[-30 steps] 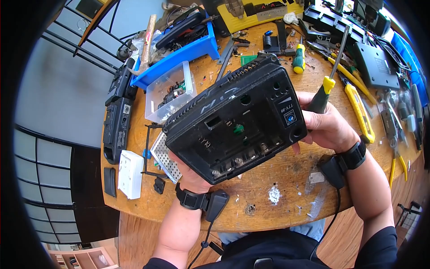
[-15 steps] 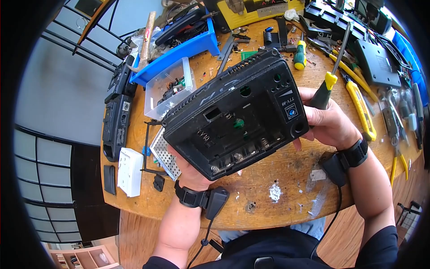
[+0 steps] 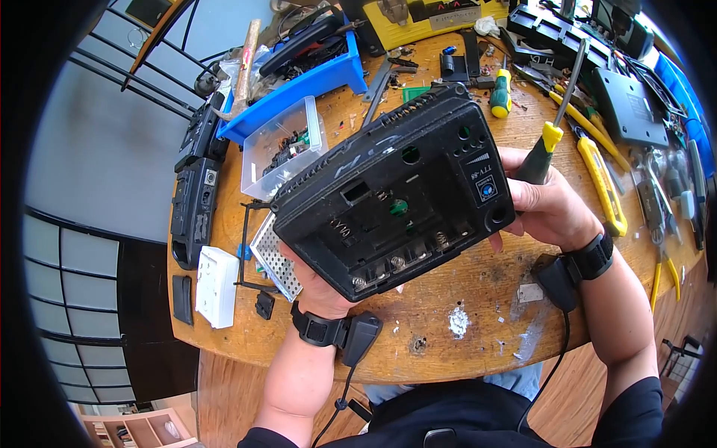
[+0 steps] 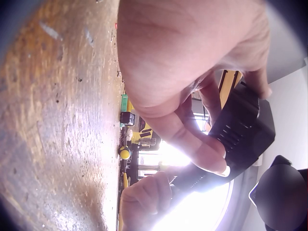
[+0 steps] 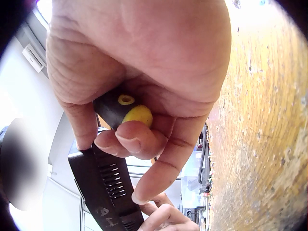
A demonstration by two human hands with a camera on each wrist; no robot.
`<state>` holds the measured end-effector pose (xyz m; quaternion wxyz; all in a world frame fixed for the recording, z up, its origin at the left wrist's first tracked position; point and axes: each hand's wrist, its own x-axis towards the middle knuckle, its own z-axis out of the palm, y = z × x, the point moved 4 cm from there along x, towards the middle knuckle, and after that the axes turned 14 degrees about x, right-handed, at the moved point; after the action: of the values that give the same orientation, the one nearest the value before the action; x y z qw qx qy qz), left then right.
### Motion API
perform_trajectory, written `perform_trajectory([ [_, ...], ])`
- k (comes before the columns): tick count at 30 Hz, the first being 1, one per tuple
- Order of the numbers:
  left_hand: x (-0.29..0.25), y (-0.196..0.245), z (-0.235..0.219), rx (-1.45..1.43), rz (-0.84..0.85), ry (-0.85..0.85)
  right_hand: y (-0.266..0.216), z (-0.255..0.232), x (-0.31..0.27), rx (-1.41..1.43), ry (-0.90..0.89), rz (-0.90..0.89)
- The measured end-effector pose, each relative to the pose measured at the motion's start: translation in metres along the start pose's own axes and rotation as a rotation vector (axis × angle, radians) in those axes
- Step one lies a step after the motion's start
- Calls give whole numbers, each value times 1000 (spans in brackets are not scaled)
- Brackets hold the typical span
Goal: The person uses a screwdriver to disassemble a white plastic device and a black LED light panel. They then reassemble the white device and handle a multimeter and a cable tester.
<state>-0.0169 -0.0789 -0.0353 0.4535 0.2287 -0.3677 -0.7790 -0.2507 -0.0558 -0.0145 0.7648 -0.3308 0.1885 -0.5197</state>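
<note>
A black plastic housing (image 3: pixel 388 201) with battery springs, round holes and a "TTV-88" label is held tilted above the table. My left hand (image 3: pixel 317 287) grips its lower left corner from beneath; in the left wrist view that hand (image 4: pixel 187 86) has thumb and fingers around the vented casing (image 4: pixel 236 130). At the right end, my right hand (image 3: pixel 553 209) pinches the housing's edge and keeps a green and yellow screwdriver (image 3: pixel 536 160) in the palm, shaft pointing up. The right wrist view shows the fingers curled round the screwdriver handle (image 5: pixel 137 115) and touching the housing (image 5: pixel 113 183).
Left of the housing are a clear bin (image 3: pixel 284 149), a blue tray (image 3: pixel 299 104), a hammer (image 3: pixel 246 67), a white plastic part (image 3: pixel 217 288) and a perforated metal piece (image 3: pixel 278 257). On the right lie a yellow cutter (image 3: pixel 600 183), pliers (image 3: pixel 657 239) and another screwdriver (image 3: pixel 501 93).
The housing has tilted slightly and its left end has moved up a little. Both hands keep their grip, and the screwdriver's shaft leans slightly further right.
</note>
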Motion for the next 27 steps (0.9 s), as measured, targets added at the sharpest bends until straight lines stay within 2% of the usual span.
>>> perform_trajectory([
  [7,0,0,-5,7,27,-50,0,0,0,-2,16,5],
  [9,0,1,-7,-126,32,-252,0,-1,0,-1,7,3],
  [10,-2,1,-5,-127,35,-253,0,-1,0,0,0,1],
  [12,-4,3,-5,138,17,-54,-1,0,0,-7,-3,1],
  [13,-4,1,-8,139,20,-54,0,0,0,-9,-5,0],
  [15,-2,-4,-13,-61,-12,-134,-1,1,0,-9,-5,3],
  [16,-2,-4,-14,-60,-12,-134,-1,2,-1,-9,-1,7],
  [18,-1,-3,-11,-140,-14,-254,-2,2,0,-4,0,-1],
  [22,7,-1,0,-207,-4,-320,0,-3,1,28,43,-24],
  [24,13,2,7,41,77,-433,-1,-2,3,33,69,-34],
  [25,11,1,10,36,79,-431,-2,-2,3,39,95,-48],
  [27,8,2,11,247,124,-284,-1,-6,4,35,88,-53],
])
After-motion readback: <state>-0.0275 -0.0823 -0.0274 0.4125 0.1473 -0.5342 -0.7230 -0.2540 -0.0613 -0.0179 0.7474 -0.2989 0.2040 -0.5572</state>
